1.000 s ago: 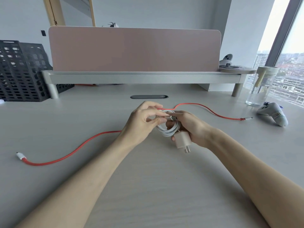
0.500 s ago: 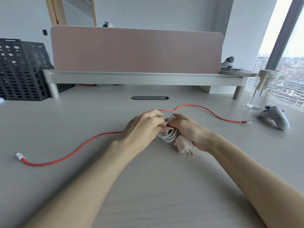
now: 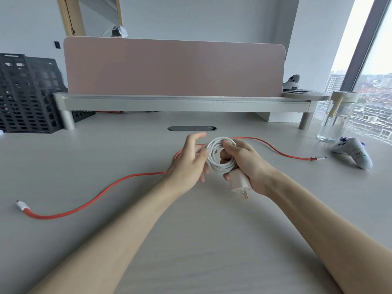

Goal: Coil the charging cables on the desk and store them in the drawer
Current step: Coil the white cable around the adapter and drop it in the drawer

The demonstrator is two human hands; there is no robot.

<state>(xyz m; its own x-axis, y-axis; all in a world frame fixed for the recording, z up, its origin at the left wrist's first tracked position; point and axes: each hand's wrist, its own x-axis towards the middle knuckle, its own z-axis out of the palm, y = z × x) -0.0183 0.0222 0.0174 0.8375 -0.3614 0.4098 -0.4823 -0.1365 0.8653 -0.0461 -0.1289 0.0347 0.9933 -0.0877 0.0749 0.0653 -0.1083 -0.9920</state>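
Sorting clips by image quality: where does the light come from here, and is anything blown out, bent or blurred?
Head view: daylight comes from the window at right, its sky blown out white; shadows on the desk are soft; the wide lens bows the shelf; the white cable coil in the right hand looks sharp.

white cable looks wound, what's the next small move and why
Probably carry the white coil in the right hand to the drawer, not in view: it looks fully wound, the left hand is open beside it, and the red cable lies uncoiled.
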